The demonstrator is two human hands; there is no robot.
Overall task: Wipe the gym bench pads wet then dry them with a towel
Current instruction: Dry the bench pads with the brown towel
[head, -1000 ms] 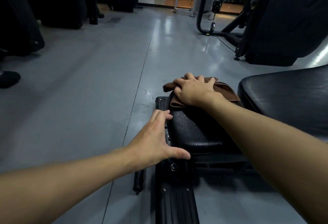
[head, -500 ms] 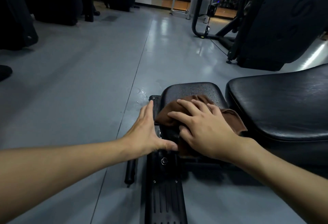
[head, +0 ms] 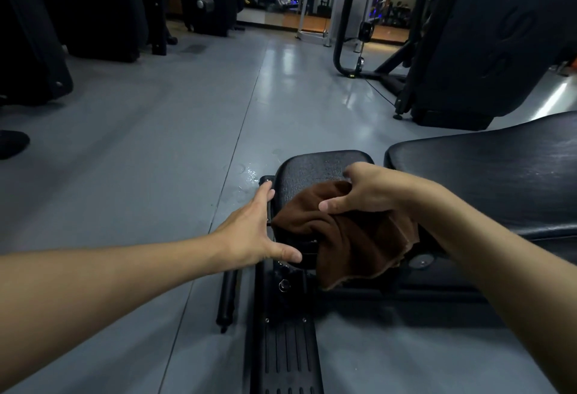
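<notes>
The small pad (head: 315, 169) lies just below the centre of our view. A brown towel (head: 352, 240) drapes over its edge at five o'clock. Our right hand (head: 371, 190) grips the cloth, fingers curled and thumb pinched onto it. Our left hand (head: 253, 231) is spread flat, fingers straight against the pad's side at nine o'clock, thumb splayed. The large pad (head: 487, 175) sits just beside at three o'clock. A wet patch (head: 246, 172) shines on the floor at ten.
</notes>
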